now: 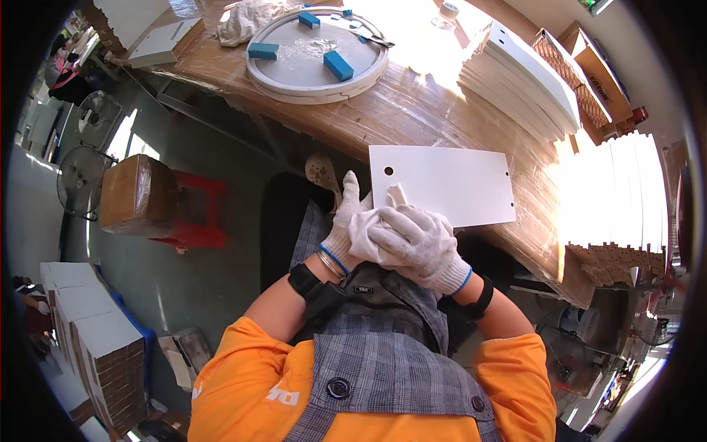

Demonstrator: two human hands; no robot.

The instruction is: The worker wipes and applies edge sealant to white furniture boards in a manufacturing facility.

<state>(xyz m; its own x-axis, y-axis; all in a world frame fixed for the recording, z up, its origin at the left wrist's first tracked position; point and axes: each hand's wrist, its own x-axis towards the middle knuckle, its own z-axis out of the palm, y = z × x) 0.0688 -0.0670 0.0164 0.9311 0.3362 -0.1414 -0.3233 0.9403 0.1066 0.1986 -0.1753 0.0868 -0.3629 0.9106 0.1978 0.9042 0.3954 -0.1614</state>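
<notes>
A white rectangular panel (449, 180) with one larger dark hole and two small ones near its right edge lies at the table's near edge, overhanging it slightly. My right hand (423, 239), in a white knit glove, is closed over a crumpled white cloth (368, 236) at the panel's near left part. A tip of cloth sticks up beyond its fingers. My left hand (344, 221), gloved too, is beside the panel's left edge and against the cloth. One digit points up; its other fingers are hidden behind cloth and panel, so its grip does not show.
A round white turntable (276, 81) with several blue blocks (338, 65) stands on the plastic-wrapped table (420, 110). White panels stand in a row (526, 77) at the back right, with another stack (615, 195) at right. Left are a red stool (202, 210), a wrapped carton (138, 195) and fans.
</notes>
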